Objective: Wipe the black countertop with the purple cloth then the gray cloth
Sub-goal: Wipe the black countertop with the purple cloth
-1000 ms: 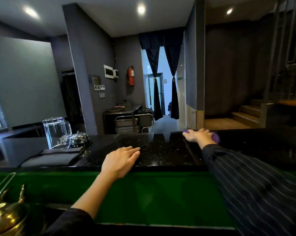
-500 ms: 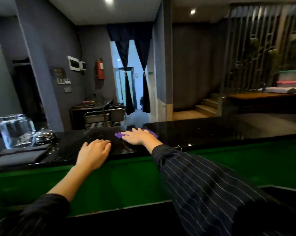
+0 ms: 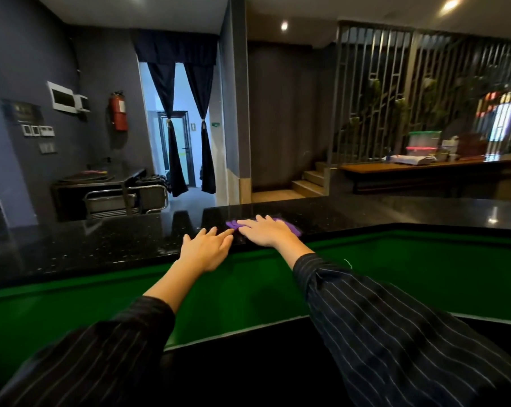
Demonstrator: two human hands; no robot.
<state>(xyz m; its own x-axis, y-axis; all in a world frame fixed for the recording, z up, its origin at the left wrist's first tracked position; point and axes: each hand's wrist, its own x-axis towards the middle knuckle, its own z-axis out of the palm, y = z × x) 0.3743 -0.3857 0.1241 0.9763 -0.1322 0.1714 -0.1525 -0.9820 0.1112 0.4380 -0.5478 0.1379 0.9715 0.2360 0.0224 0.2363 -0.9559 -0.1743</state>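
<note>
The black speckled countertop (image 3: 365, 214) runs across the middle of the view, above a green panel. My right hand (image 3: 264, 232) lies flat with straight fingers on the purple cloth (image 3: 293, 228), pressing it onto the counter near its front edge; only the cloth's edges show around the hand. My left hand (image 3: 205, 248) rests flat on the counter's front edge just left of the right hand, its fingertips close to the cloth. The gray cloth is out of the frame.
A green panel (image 3: 410, 274) drops below the counter's front edge. Beyond the counter stand a metal cart (image 3: 125, 198), a curtained doorway (image 3: 177, 148) and steps (image 3: 307, 183). A wooden counter (image 3: 424, 165) with containers is at the far right.
My right hand has slid the purple cloth leftward and nearer along the counter. The view has swung right, so the glass jug and folded gray cloth at the left are gone from sight.
</note>
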